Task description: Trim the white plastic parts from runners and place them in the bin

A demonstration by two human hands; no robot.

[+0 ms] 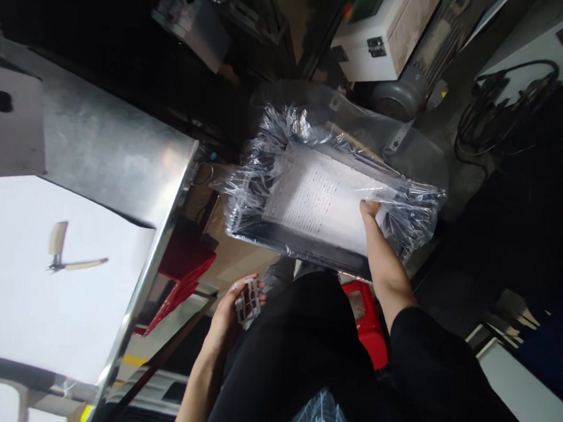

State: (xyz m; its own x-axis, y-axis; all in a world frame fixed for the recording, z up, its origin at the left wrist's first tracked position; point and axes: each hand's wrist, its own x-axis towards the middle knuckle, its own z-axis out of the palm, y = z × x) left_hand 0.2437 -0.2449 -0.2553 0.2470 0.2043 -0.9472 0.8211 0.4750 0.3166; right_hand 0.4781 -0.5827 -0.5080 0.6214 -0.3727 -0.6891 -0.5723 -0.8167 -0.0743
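My left hand [226, 312] is curled around a small white framed plastic piece [248, 301] with slots, low beside my left leg. A crate [308, 247] lined with crinkled clear plastic film [261, 160] stands in front of my knees. Inside it lies a white sheet [347, 210], with rows of small pale parts [316, 197] on its left half. Over the right part of this sheet, my right hand [370, 209] has its fingers drawn in. Its fingertips are hidden, so what they hold cannot be made out.
On the left a metal-edged table [168, 163] carries a white surface with a folding tool with pale handles [66, 256] lying open. Red bins [182, 288] stand below its edge. A grey motor [408, 84], a white cabinet [383, 37] and coiled black cables [488, 117] are beyond the crate.
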